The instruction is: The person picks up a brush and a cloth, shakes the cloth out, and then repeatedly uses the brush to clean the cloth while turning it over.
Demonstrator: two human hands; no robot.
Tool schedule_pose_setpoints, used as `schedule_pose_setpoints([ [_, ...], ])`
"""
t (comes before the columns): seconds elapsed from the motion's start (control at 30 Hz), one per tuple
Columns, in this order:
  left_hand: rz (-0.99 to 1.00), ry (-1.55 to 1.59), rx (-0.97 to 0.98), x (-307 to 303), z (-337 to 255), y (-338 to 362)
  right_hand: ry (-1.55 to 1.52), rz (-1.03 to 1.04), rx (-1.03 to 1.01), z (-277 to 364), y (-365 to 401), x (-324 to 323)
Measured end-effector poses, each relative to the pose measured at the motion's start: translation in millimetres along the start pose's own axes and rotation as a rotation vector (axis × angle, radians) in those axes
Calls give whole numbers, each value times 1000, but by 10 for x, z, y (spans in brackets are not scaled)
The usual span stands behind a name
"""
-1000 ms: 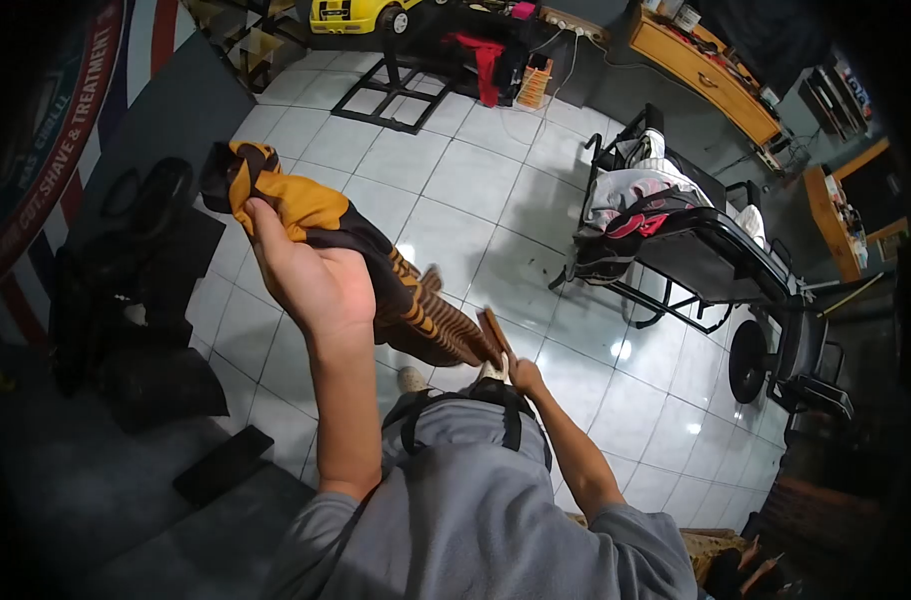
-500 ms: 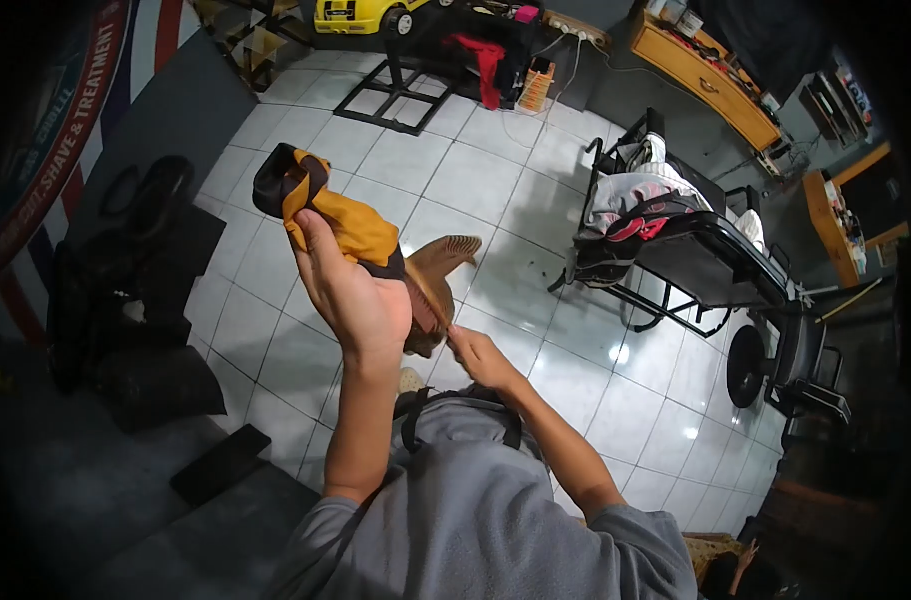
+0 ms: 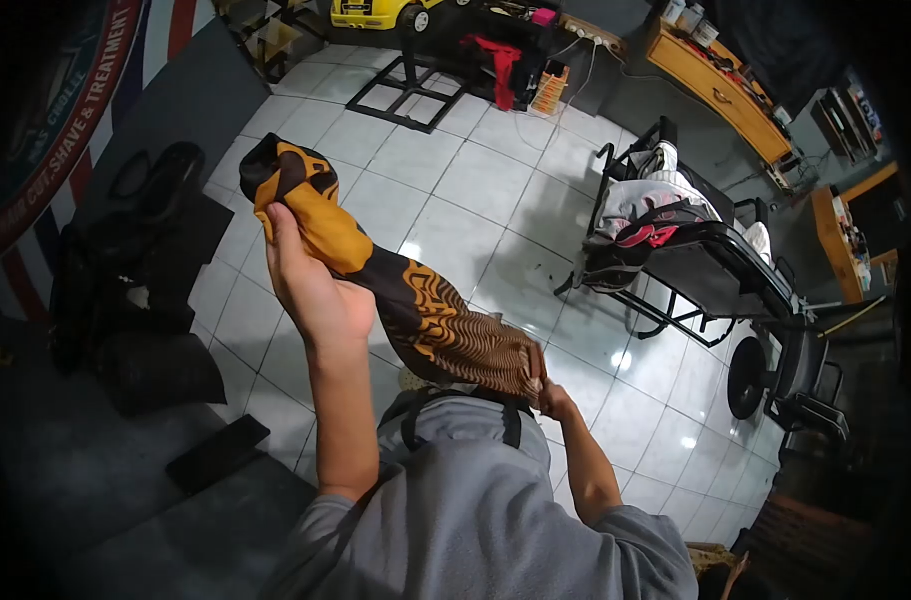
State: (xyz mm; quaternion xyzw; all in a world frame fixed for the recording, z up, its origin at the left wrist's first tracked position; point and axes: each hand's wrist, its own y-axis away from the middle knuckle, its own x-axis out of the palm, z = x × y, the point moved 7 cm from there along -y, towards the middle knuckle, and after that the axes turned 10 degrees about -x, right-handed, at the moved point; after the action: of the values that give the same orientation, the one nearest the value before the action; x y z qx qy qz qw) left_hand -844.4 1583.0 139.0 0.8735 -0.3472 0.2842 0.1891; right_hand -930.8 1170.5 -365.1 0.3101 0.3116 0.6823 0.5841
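A yellow, black and brown patterned garment (image 3: 431,320) is stretched in the air between my two hands, slanting down from upper left to lower right. My left hand (image 3: 321,285) is wrapped round its yellow end, thumb on top, with a dark bunched part beyond the fingers. My right hand (image 3: 553,400) is closed on the far, striped end near my right hip. The exact kind of garment cannot be told, as it is gathered into a narrow length.
A black barber chair (image 3: 691,255) with cloths and a bag on it stands to the right. Ahead are a black metal frame (image 3: 406,95), a yellow toy car (image 3: 386,12) and a wooden drawer counter (image 3: 721,90). Dark seating (image 3: 161,370) lies at left on the tiled floor (image 3: 476,180).
My right hand has moved right and down, pulling the garment out long so its pattern shows. My left hand has shifted slightly left, still gripping the yellow end.
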Motion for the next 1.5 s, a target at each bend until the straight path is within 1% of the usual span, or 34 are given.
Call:
schedule_pose_setpoints([
  [0.03, 2, 7, -11, 12, 3, 3, -192, 3, 9, 88, 63, 43],
  [0.1, 7, 20, -29, 44, -2, 13, -229, 28, -56, 319, 122, 78],
  [0.2, 40, 19, -33, 92, 13, 29, -392, 36, -195, 542, 174, 197],
  [0.3, 60, 20, -9, 125, -4, 41, -339, -223, -256, 616, 249, 202],
  [0.33, 63, 20, 1, 124, -12, 50, -383, -260, -185, 507, 206, 173],
  [0.43, 109, 48, -2, 112, -35, 40, -1022, -275, 299, -117, -151, 102],
  [0.47, 116, 38, -10, 99, -37, 35, -1272, -201, 430, -133, -138, 224],
  [0.5, 124, 29, -20, 85, -21, 29, -1132, -237, 350, -181, -161, 179],
  [0.57, 141, 16, -25, 104, 8, 18, -850, -302, 184, 174, 158, 330],
  [0.6, 147, 7, -20, 110, 19, 15, -656, -187, 57, 199, 15, 318],
  [0.63, 150, -4, -16, 108, 29, 15, -465, -164, -63, 422, 101, 333],
  [0.7, 100, 16, -1, 87, 7, -17, -328, -118, -319, 814, 179, 311],
  [0.73, 79, 28, 11, 88, -29, -45, -436, -169, -384, 1055, 310, 326],
  [0.77, 102, 51, 19, 104, -90, -67, -543, -219, -448, 1214, 412, 319],
  [0.8, 61, 73, 32, 37, -149, -132, -588, -223, -464, 1245, 411, 225],
  [0.83, 19, 93, 44, -40, -208, -199, -430, -247, -504, 1231, 405, 70],
  [0.87, 28, 123, 35, -80, -263, -229, -138, -419, -526, 1151, 367, -137],
  [0.9, 13, 120, 67, -133, -325, -255, 161, -583, -534, 1044, 326, -310],
  [0.93, -20, 118, 79, -172, -362, -277, 619, -774, -655, 1019, 353, -445],
  [0.97, -51, 118, 94, -204, -398, -303, 695, -786, -604, 953, 435, -497],
  [1.0, -55, 129, 100, -234, -430, -331, 757, -770, -511, 880, 472, -545],
  [1.03, -105, 137, 98, -240, -467, -336, 817, -753, -415, 742, 494, -670],
  [1.1, -115, 128, 152, -281, -550, -371, 866, -815, -323, 416, 511, -936],
  [1.13, -120, 130, 157, -293, -572, -394, 899, -811, -233, 359, 588, -993],
  [1.17, -101, 131, 174, -300, -591, -408, 912, -802, -200, 220, 583, -1098],
  [1.23, -85, 133, 174, -310, -568, -429, 645, -700, -169, -605, 23, -1558],
  [1.3, -95, 128, 142, -246, -456, -401, -70, -704, -79, -448, 233, -1228],
  [1.33, -99, 125, 126, -223, -411, -395, -187, -584, -125, -235, 306, -1012],
  [1.37, -74, 92, 144, -246, -362, -442, -240, -475, -133, 3, 389, -805],
  [1.43, -77, 96, 91, -145, -234, -400, -110, -318, -177, 417, 432, -499],
  [1.5, -62, 78, 78, -96, -194, -390, -707, 104, -222, 734, 490, -109],
])
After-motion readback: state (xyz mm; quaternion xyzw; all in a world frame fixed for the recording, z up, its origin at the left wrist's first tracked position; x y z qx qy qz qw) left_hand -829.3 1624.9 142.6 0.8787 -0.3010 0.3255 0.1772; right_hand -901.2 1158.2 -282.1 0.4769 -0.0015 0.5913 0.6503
